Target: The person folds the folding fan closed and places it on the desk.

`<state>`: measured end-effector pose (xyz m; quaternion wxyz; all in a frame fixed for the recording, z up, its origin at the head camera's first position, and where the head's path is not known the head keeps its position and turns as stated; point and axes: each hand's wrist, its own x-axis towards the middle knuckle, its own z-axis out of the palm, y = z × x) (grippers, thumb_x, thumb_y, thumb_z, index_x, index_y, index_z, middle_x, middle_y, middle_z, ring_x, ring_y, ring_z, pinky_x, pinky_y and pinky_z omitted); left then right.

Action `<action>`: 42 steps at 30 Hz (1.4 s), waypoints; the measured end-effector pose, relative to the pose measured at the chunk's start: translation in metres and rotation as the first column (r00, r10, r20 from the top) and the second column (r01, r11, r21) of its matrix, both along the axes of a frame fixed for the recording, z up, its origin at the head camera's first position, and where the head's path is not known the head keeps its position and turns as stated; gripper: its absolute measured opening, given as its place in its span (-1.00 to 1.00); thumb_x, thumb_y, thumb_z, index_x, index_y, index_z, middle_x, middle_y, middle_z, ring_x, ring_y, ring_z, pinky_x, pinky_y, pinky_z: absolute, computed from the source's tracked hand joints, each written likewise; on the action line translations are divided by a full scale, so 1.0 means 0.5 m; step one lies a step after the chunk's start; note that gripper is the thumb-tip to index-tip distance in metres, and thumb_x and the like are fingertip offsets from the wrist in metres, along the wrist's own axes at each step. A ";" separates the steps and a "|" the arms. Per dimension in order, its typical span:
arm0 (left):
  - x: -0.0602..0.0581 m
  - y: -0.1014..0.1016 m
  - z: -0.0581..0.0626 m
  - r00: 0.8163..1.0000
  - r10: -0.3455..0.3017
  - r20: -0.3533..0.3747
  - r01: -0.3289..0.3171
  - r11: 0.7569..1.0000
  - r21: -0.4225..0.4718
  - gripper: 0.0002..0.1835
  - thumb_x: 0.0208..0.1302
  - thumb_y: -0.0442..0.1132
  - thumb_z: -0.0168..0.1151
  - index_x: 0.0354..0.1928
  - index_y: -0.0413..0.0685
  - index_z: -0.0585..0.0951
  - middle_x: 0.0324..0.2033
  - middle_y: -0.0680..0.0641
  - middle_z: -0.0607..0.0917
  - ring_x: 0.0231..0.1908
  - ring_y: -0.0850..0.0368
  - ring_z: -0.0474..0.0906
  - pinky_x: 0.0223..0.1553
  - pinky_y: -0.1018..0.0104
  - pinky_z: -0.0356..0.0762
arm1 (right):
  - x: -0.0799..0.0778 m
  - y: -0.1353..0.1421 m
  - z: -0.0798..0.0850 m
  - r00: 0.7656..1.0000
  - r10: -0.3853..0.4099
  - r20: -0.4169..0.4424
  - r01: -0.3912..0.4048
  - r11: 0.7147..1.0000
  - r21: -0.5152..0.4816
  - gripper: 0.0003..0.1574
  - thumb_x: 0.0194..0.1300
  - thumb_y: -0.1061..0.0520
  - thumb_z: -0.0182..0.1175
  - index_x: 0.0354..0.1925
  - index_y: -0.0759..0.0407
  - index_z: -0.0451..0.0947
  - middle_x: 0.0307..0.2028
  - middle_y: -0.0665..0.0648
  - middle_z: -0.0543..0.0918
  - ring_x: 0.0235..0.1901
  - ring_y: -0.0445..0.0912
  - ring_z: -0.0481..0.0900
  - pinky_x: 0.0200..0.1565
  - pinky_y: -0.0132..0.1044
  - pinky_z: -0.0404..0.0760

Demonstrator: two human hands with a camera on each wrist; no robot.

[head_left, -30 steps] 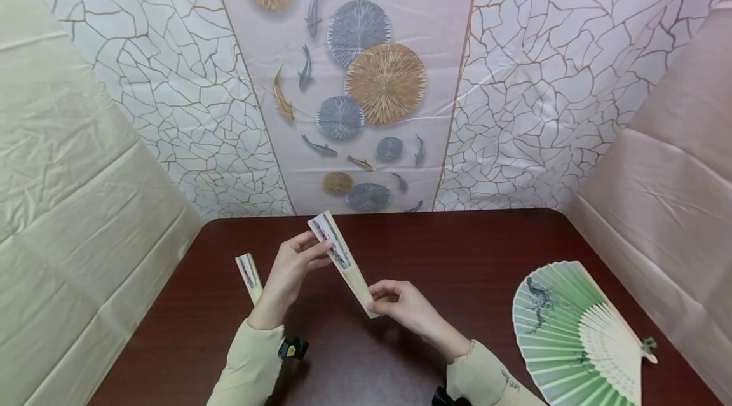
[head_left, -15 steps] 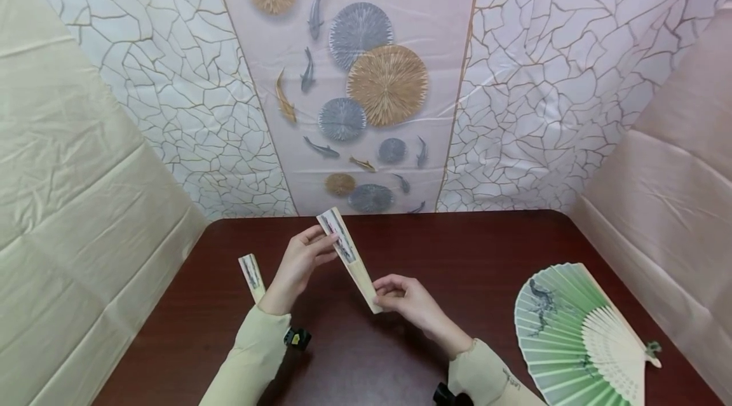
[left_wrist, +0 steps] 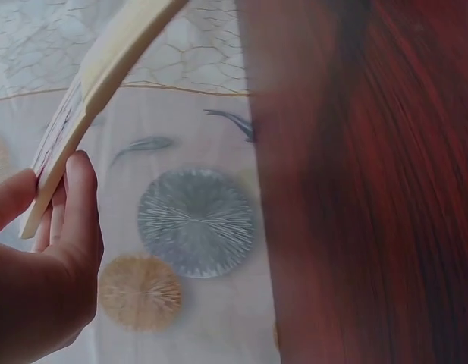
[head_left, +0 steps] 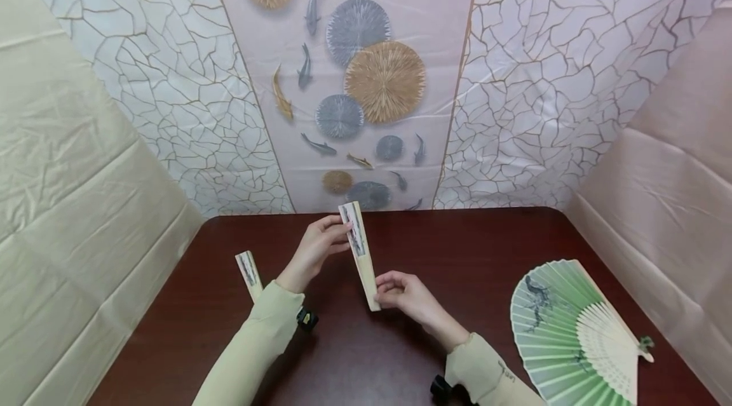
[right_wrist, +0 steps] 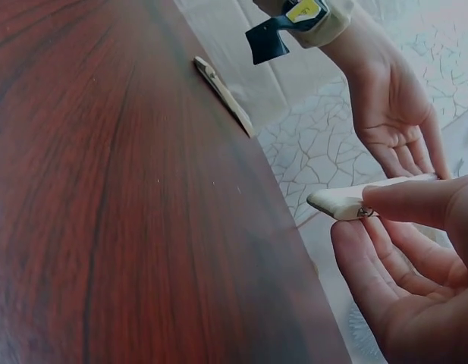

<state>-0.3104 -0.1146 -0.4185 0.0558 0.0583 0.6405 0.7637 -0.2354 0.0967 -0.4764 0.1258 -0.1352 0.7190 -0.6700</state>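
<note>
A closed folding fan (head_left: 360,257) with pale wooden ribs and a printed paper strip is held up over the table, almost upright. My left hand (head_left: 319,247) pinches its upper, papered end between thumb and fingers; the left wrist view shows the fan (left_wrist: 89,98) from its edge. Lower down, my right hand (head_left: 408,297) pinches the rivet end, where a small metal pin shows beside the thumb in the right wrist view. A second closed fan (head_left: 249,274) lies on the table to the left, partly covered by my left forearm in the head view.
An opened green folding fan (head_left: 563,323) with a dark printed design and a green tassel (head_left: 646,344) lies at the table's right side. The dark red-brown table (head_left: 457,253) ends at a patterned cloth backdrop (head_left: 515,107), with plain cloth at both sides.
The fan's upper end has swung right along with my left hand, so it stands closer to upright. My right hand keeps its grip at the lower end, nearly in place.
</note>
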 end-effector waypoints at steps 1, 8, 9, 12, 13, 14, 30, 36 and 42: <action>-0.006 0.002 -0.002 1.000 0.001 0.006 -0.001 1.000 -0.007 -0.68 0.20 -0.28 0.27 -0.04 -0.29 0.54 -0.24 -0.20 0.67 -0.26 0.01 0.62 -0.06 -0.05 0.51 | -0.002 0.002 0.000 1.000 0.003 0.003 -0.003 1.000 0.001 -0.61 0.07 0.32 0.31 -0.10 0.41 0.49 -0.36 0.19 0.60 -0.36 -0.06 0.60 -0.21 0.00 0.62; -0.047 0.025 -0.033 0.999 -0.008 0.048 0.010 0.999 -0.033 -0.62 0.20 -0.35 0.25 0.05 -0.32 0.50 -0.18 -0.24 0.65 -0.24 -0.01 0.62 -0.04 -0.06 0.49 | -0.012 0.022 -0.007 0.999 0.025 0.048 -0.026 1.000 0.011 -0.57 0.09 0.32 0.30 -0.05 0.45 0.46 -0.33 0.26 0.60 -0.35 -0.04 0.61 -0.21 -0.04 0.63; -0.052 0.030 -0.038 0.999 -0.011 0.053 0.013 0.999 -0.035 -0.61 0.20 -0.35 0.25 0.06 -0.32 0.49 -0.17 -0.25 0.65 -0.22 -0.03 0.62 -0.03 -0.07 0.47 | -0.014 0.025 -0.008 0.998 0.031 0.051 -0.032 0.999 0.011 -0.56 0.10 0.32 0.29 -0.04 0.46 0.44 -0.33 0.27 0.60 -0.35 -0.03 0.61 -0.22 -0.05 0.63; -0.067 0.045 -0.052 0.998 -0.015 0.063 0.019 0.997 -0.071 -0.59 0.19 -0.36 0.26 0.08 -0.33 0.48 -0.16 -0.25 0.65 -0.19 -0.08 0.60 -0.07 -0.03 0.51 | -0.016 0.031 -0.011 0.997 0.057 0.060 -0.058 0.998 0.009 -0.52 0.11 0.34 0.27 0.01 0.48 0.40 -0.33 0.32 0.60 -0.35 0.00 0.61 -0.25 -0.07 0.64; -0.070 0.050 -0.057 0.997 -0.013 0.070 0.019 0.996 -0.086 -0.59 0.19 -0.36 0.26 0.08 -0.33 0.48 -0.16 -0.25 0.65 -0.18 -0.10 0.59 -0.09 -0.02 0.53 | -0.016 0.032 -0.012 0.996 0.066 0.063 -0.067 0.998 0.011 -0.50 0.12 0.34 0.26 0.02 0.49 0.38 -0.33 0.33 0.61 -0.36 0.01 0.61 -0.25 -0.08 0.64; -0.074 0.055 -0.061 0.997 -0.013 0.079 0.021 0.995 -0.101 -0.58 0.19 -0.35 0.26 0.09 -0.32 0.48 -0.15 -0.25 0.64 -0.17 -0.12 0.59 -0.09 -0.01 0.54 | -0.017 0.034 -0.014 0.995 0.075 0.066 -0.075 0.997 0.010 -0.48 0.12 0.35 0.25 0.04 0.50 0.36 -0.33 0.34 0.61 -0.36 0.01 0.62 -0.26 -0.09 0.64; -0.086 0.074 -0.084 0.987 -0.041 0.154 0.076 0.970 -0.232 -0.54 0.23 -0.35 0.22 0.13 -0.43 0.41 -0.13 -0.34 0.60 -0.17 -0.18 0.59 0.01 -0.09 0.44 | -0.025 0.044 -0.034 0.993 0.093 0.074 -0.097 0.994 0.053 -0.49 0.15 0.41 0.17 0.08 0.54 0.32 -0.37 0.29 0.63 -0.34 0.01 0.62 -0.25 -0.15 0.64; -0.102 0.079 -0.110 0.986 -0.027 0.163 0.068 0.965 -0.253 -0.54 0.21 -0.31 0.26 0.11 -0.40 0.44 -0.18 -0.27 0.63 -0.32 0.03 0.62 -0.02 -0.07 0.47 | -0.028 0.044 -0.039 0.995 0.085 0.056 -0.090 0.992 0.088 -0.46 0.13 0.44 0.16 0.09 0.57 0.30 -0.38 0.30 0.62 -0.36 0.00 0.62 -0.27 -0.15 0.65; -0.110 0.086 -0.121 0.988 0.007 0.152 0.041 0.950 -0.308 -0.58 0.19 -0.31 0.27 0.06 -0.38 0.48 -0.29 -0.18 0.66 -0.36 0.08 0.61 -0.11 0.02 0.56 | -0.031 0.041 -0.035 0.997 0.053 0.050 -0.059 0.990 0.129 -0.47 0.10 0.42 0.20 0.06 0.59 0.32 -0.39 0.29 0.61 -0.41 -0.01 0.62 -0.31 -0.16 0.66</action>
